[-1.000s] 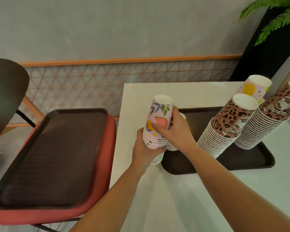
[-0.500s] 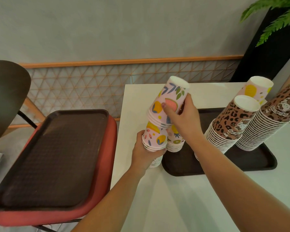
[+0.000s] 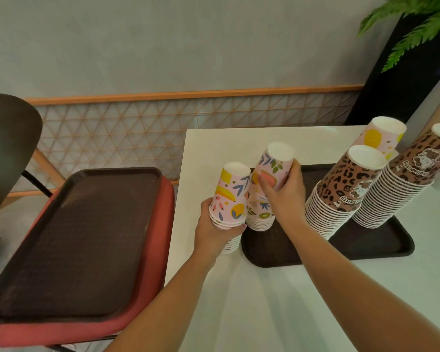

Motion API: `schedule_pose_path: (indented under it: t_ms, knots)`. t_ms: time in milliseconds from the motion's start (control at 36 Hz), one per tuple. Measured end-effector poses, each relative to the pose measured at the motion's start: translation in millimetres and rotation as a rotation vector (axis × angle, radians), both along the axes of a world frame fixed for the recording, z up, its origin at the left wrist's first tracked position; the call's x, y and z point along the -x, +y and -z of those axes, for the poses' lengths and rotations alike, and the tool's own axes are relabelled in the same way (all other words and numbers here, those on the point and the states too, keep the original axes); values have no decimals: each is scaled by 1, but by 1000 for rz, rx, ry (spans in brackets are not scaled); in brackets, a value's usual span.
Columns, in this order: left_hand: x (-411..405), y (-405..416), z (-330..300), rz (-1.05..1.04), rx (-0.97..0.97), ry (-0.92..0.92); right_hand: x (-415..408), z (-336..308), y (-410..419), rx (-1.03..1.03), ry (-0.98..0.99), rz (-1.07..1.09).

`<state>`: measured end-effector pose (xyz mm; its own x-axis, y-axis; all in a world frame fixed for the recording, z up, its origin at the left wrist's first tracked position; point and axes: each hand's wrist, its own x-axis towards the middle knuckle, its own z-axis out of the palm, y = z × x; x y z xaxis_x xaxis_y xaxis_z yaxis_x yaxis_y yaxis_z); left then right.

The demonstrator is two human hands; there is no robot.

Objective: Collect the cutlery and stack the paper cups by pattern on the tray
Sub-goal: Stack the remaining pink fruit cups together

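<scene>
My left hand (image 3: pixel 215 231) grips a stack of upturned pink fruit-pattern cups (image 3: pixel 230 196) standing on the white table just left of the dark tray (image 3: pixel 366 246). My right hand (image 3: pixel 283 195) grips a short bunch of the same pink cups (image 3: pixel 274 167), tilted and set on top of another pink stack (image 3: pixel 261 215) at the tray's left end. Two tall leopard-pattern stacks (image 3: pixel 341 196) (image 3: pixel 407 184) lean on the tray's right half. A further pink fruit stack (image 3: pixel 379 135) rises behind them. No cutlery shows.
The white table (image 3: pixel 277 301) has its left edge beside a red chair seat (image 3: pixel 148 283) carrying a second dark tray (image 3: pixel 74 240). A dark chair back (image 3: pixel 8 143) stands far left. A black planter (image 3: pixel 401 80) with a fern stands at the back right.
My right hand lifted the upper bunch of pink cups off the left-hand stack, carried it right and lowered it onto the pink stack on the tray. My left hand kept its hold.
</scene>
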<state>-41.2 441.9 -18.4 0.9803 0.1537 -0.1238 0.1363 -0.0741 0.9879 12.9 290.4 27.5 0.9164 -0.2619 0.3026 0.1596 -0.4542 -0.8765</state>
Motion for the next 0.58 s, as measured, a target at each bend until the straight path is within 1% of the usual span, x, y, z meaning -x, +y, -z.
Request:
schedule_pose_path:
  t_ms: [56,83,139,194,250,333,472,583]
  knots:
    - [0,-1,-1,1,0,-3,4,9,1,21,59,-35]
    - [1,-1,-2,2,-3,-5,7,10,1,28,58,-39]
    - [1,-2,-4,7,-11,-6,14,6,4,60,-11,-6]
    - [1,-3,-5,10,-14,-10,21,-3,8,99,-127,23]
    - [2,-4,-5,10,-16,-12,26,-11,12,107,-195,-28]
    - [3,-5,-6,7,9,-14,32,-20,21,84,-115,-182]
    - [5,-7,-10,19,21,-24,37,-19,31,90,40,-330]
    - [6,-8,-14,21,-9,-19,38,-17,34,84,135,-363]
